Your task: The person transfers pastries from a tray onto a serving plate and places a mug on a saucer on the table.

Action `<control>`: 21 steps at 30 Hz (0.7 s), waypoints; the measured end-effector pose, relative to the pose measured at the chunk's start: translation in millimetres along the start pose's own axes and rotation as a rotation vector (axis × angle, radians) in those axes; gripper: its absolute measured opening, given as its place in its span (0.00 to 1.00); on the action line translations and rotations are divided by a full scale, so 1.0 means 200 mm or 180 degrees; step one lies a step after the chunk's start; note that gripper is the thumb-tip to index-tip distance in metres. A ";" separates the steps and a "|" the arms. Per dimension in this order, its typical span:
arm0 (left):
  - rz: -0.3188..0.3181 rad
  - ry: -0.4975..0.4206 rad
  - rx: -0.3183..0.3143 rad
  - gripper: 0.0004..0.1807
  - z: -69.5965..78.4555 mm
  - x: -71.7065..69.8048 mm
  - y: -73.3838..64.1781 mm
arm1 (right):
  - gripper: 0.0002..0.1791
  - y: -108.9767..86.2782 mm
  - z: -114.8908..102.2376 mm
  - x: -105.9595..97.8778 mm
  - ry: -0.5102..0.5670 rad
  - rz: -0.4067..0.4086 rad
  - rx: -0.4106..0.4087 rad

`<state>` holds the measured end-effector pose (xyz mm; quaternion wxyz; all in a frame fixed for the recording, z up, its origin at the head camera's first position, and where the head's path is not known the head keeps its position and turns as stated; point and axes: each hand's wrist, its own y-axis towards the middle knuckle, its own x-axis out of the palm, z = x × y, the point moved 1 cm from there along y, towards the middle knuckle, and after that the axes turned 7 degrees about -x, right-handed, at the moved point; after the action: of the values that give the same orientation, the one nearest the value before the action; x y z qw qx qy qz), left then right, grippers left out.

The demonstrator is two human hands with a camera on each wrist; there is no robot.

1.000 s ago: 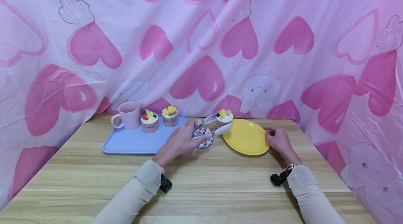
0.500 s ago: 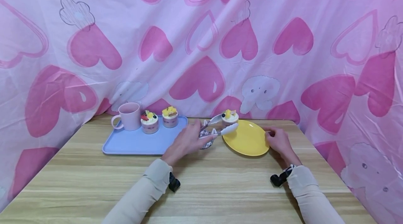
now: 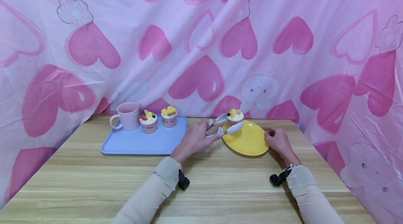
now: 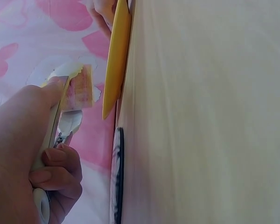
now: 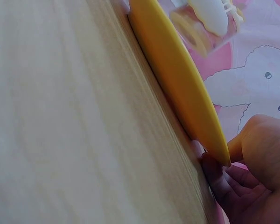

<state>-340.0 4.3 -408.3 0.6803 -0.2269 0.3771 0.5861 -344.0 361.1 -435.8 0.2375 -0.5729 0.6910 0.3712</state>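
My left hand grips a pair of tongs with white tips. Between those tips is a small dessert cup topped with cream and fruit. The cup hangs above the left part of a yellow plate, apart from it in the right wrist view. At the plate's right rim, my right hand pinches the edge between thumb and fingers, as the right wrist view shows. The tongs' handles lie partly hidden inside the left hand.
A blue tray on the left bears a pink mug and two more dessert cups, one with a strawberry and one with yellow fruit. A dark-rimmed coaster lies on the wooden table. A heart-patterned cloth hangs behind.
My left hand has moved right with the tongs and the dessert cup, from beside the plate's left edge to over the plate. The right hand and the plate have stayed put.
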 end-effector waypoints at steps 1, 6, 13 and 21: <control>-0.0002 -0.0015 -0.0002 0.39 0.01 0.00 0.00 | 0.21 0.00 0.00 0.00 0.0006 -0.0006 0.0000; -0.0001 -0.0057 0.0038 0.39 0.02 0.03 0.01 | 0.22 0.00 0.00 -0.01 0.0010 -0.0018 0.0014; 0.0003 -0.0039 -0.0002 0.39 0.03 0.06 0.03 | 0.21 0.00 0.00 -0.01 0.0018 -0.0027 0.0037; 0.0000 -0.0023 -0.0104 0.39 0.05 0.09 0.05 | 0.20 0.00 -0.01 -0.01 0.0009 0.0009 -0.0008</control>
<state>-347.2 25.5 -413.7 0.6778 -0.2358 0.3650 0.5931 -343.3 360.8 -433.8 0.2353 -0.5728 0.6917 0.3716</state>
